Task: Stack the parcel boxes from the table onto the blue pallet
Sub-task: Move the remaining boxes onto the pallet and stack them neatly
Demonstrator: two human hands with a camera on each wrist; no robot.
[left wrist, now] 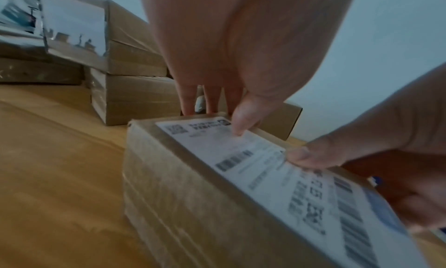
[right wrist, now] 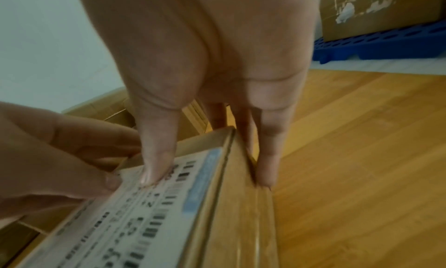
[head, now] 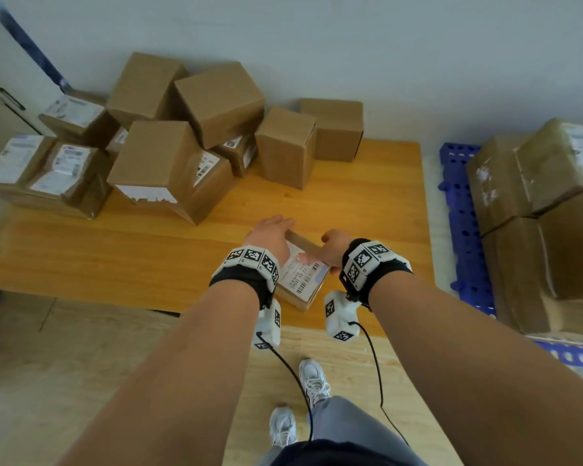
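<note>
- Wall (head: 350,45): plain, pale grey-white.
- Floor (head: 64,358): light wood-look boards.
- Cabinet (head: 0,105): pale, dark handle, at far left.
- Light: even, soft.

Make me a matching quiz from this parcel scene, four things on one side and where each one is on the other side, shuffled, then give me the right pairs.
Things
1. labelled flat box
2. blue pallet
3. pile of boxes
4. left hand

Places
A. on the floor to the right of the table
B. at the table's far left, by the wall
C. at the table's near edge, gripped on both sides
D. fingers over the labelled flat box's far left edge, thumb on its label

Pairs: 1-C, 2-A, 3-B, 4-D. The right hand grips the opposite side.
</note>
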